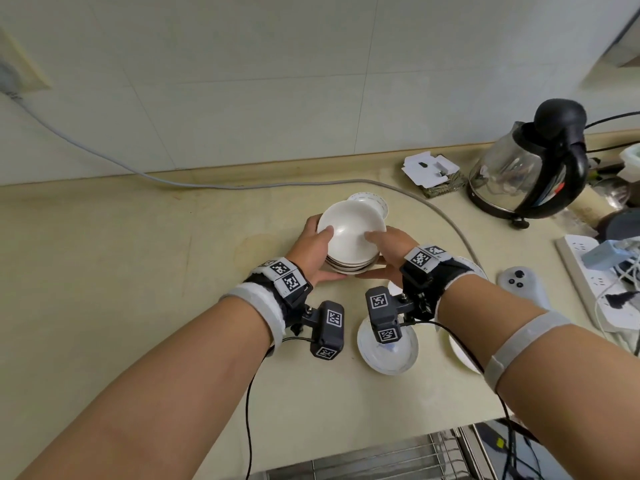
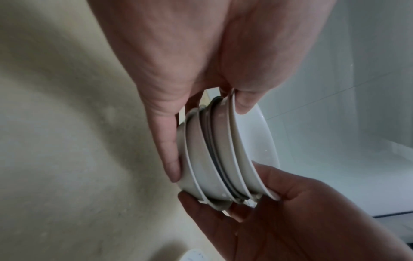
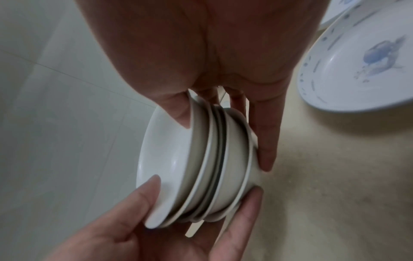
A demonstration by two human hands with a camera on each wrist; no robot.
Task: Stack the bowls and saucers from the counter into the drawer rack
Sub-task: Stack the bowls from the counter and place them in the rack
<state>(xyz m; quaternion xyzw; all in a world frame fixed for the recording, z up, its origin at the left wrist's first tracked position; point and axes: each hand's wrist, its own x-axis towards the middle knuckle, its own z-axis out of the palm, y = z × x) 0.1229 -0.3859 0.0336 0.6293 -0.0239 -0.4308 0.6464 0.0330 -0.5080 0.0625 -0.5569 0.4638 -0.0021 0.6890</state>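
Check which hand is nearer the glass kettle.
Right. The right hand grips the stack of white bowls on its kettle-facing side; the left hand grips the opposite side, farther away. The glass kettle stands apart by the wall.

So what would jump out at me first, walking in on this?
Two hands, left hand and right hand, clasp a stack of white bowls from both sides at mid-counter. A glass kettle stands far right, and a blue-patterned saucer lies nearer, under the right wrist.
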